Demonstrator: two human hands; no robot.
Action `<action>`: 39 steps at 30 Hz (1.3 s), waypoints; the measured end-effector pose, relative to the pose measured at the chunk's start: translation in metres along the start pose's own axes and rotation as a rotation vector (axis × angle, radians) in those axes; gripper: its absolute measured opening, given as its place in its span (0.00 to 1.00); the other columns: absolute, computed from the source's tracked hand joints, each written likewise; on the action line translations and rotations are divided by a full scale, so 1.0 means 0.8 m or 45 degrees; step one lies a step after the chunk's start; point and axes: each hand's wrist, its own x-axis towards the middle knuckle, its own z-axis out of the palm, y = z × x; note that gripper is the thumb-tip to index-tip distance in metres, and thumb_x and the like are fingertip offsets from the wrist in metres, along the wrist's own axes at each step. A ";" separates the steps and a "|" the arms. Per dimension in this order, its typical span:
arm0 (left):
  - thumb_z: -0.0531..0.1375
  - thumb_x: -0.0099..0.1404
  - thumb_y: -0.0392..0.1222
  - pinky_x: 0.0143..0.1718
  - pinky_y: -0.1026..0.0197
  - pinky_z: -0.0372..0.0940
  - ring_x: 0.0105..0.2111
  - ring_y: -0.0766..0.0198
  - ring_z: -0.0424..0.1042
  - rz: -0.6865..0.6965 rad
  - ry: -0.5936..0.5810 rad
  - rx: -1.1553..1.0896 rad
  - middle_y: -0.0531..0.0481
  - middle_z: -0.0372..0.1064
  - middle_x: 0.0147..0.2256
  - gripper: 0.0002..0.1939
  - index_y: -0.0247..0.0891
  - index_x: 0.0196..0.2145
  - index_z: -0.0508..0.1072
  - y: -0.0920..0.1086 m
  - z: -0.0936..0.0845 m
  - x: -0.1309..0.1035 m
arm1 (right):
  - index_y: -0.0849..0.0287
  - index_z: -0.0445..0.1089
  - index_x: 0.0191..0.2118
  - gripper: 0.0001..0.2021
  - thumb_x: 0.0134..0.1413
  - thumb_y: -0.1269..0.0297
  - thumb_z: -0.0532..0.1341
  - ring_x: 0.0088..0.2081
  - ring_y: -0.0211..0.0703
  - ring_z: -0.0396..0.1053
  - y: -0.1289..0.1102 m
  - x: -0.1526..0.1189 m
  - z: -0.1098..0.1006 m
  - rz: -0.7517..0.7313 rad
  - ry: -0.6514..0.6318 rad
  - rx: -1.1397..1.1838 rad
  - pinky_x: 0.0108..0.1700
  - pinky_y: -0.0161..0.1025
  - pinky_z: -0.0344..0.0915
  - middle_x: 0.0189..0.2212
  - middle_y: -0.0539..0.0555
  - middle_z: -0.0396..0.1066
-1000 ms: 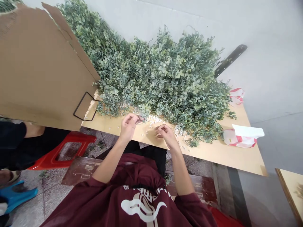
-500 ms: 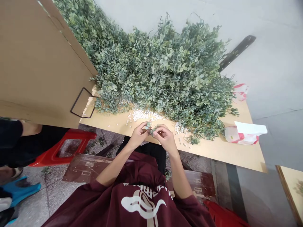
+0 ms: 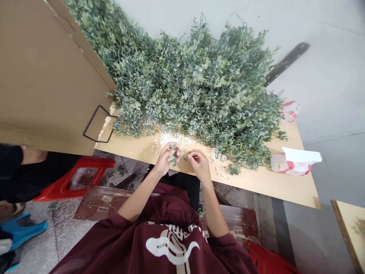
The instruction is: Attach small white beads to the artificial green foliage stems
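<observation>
Compared with the frame before, the hands are set slightly farther apart, and more of the leafy sprig (image 3: 172, 158) is gathered into the left hand (image 3: 163, 163). Its fingers are curled around the leaves, over the counter's near edge; a thin stem is pinched narrowly by the right hand (image 3: 200, 165).

At left, a person in dark clothing (image 3: 14, 175) is partly hidden by a cardboard panel (image 3: 51, 80), beside a red stool (image 3: 95, 162). A black wire frame (image 3: 91, 120) is seen at the left end of the pale wood counter (image 3: 273, 186). Small white pieces (image 3: 185, 140) are scattered before heaped greenery (image 3: 199, 87). Farther right, a dark bracket (image 3: 286, 62) is seen against a grey wall (image 3: 336, 83), above a red-and-white packet (image 3: 291, 166).

White lettering is printed on the maroon shirt (image 3: 122, 247), too creased to be read.
</observation>
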 end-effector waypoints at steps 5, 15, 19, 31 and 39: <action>0.54 0.65 0.54 0.32 0.65 0.61 0.29 0.67 0.62 0.183 -0.072 0.525 0.51 0.62 0.31 0.17 0.38 0.42 0.68 -0.001 -0.006 0.004 | 0.56 0.73 0.33 0.07 0.54 0.58 0.63 0.54 0.48 0.65 -0.001 0.004 -0.006 -0.049 0.085 0.058 0.57 0.46 0.60 0.48 0.58 0.68; 0.45 0.72 0.52 0.40 0.63 0.60 0.35 0.63 0.66 0.329 -0.341 1.143 0.46 0.66 0.35 0.20 0.36 0.38 0.68 0.006 0.002 0.005 | 0.55 0.72 0.34 0.07 0.51 0.59 0.66 0.28 0.40 0.70 -0.022 -0.001 -0.006 0.046 0.104 0.620 0.37 0.42 0.70 0.28 0.50 0.72; 0.45 0.72 0.50 0.40 0.63 0.59 0.35 0.63 0.66 0.390 -0.423 1.147 0.46 0.65 0.34 0.19 0.36 0.36 0.68 0.012 0.006 0.014 | 0.55 0.71 0.31 0.11 0.47 0.55 0.69 0.24 0.37 0.67 -0.023 0.004 -0.003 0.140 0.022 0.716 0.30 0.39 0.69 0.24 0.49 0.70; 0.48 0.71 0.53 0.35 0.63 0.61 0.31 0.64 0.66 0.362 -0.451 1.015 0.47 0.66 0.31 0.20 0.35 0.32 0.68 0.023 0.019 0.010 | 0.56 0.68 0.29 0.13 0.46 0.54 0.69 0.19 0.34 0.63 -0.031 0.003 0.009 0.249 -0.060 0.808 0.23 0.35 0.65 0.19 0.45 0.67; 0.47 0.71 0.52 0.34 0.64 0.60 0.29 0.66 0.65 0.350 -0.453 1.046 0.49 0.66 0.29 0.20 0.36 0.30 0.67 0.026 0.020 0.008 | 0.56 0.68 0.28 0.13 0.46 0.55 0.69 0.20 0.35 0.64 -0.033 0.001 0.008 0.264 -0.070 0.777 0.26 0.37 0.66 0.19 0.46 0.67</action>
